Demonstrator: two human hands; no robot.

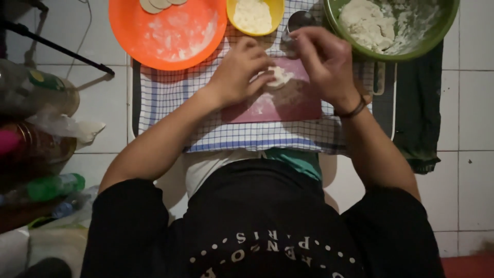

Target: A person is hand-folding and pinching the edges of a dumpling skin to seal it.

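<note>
Your left hand [237, 77] and your right hand [323, 64] meet over a dark red board [288, 105], and between them sits a small lump of pale dough [279, 77]. Your left hand curls around the lump from its own side, fingers bent and pressing against it, so it grips the dough. Your right hand comes in from the other side with its fingertips [301, 44] bunched together just above and beside the lump; whether they pinch the dough itself cannot be told, because the knuckles hide the contact. A dark band [355, 109] circles your right wrist.

The board lies directly under both hands, dusted with flour, on a blue-and-white checked cloth [170, 98] that spreads out to the left of your left hand and below both wrists.

Beyond your left hand stands an orange plate [126, 31], floured, with a few flat pale dough discs [159, 4] at its far rim. Beyond the gap between your hands stands a small yellow bowl [231, 10] holding a white crumbly filling. Just beyond your right fingertips lies a metal spoon [301, 20]. Beyond your right hand and to its right stands a green bowl [437, 31] with a large mass of dough and loose flour inside.

Well to the left of your left arm, bottles and plastic bags [46, 118] crowd the tiled floor
</note>
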